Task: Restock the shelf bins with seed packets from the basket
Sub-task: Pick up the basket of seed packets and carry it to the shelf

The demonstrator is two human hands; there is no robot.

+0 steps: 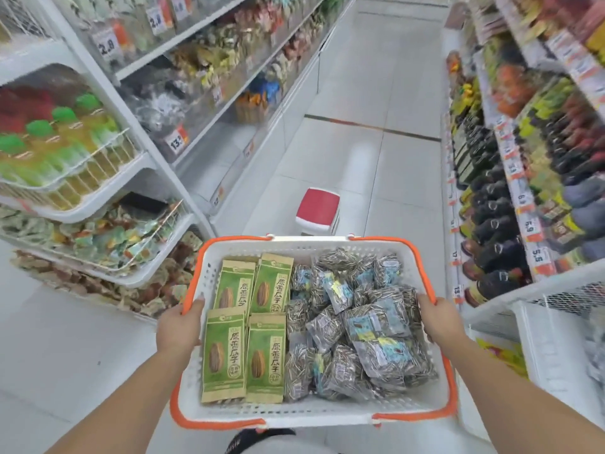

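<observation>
A white plastic basket (pixel 294 412) with orange handles is held out in front of the body at waist level by both hands, forearms extended forward and slightly inward. The left hand (pixel 179 326) is wrapped over the left rim, its thumb lying on the orange handle and the fingers curled under the edge. The right hand (pixel 440 319) is clamped on the right rim in the same way, thumb on top, fingers hidden beneath.

Inside the basket, four green seed packets (pixel 244 329) printed with a sunflower seed are laid flat in two rows on the left side. The right side is filled with a loose heap of clear seed bags (pixel 357 326) with blue labels, striped seeds visible through them.

The basket is carried along a white-tiled aisle, between shelf bins (pixel 196 93) at left and bottle shelves (pixel 491 198) at right. A red-topped stool (pixel 318 209) is seen just ahead.
</observation>
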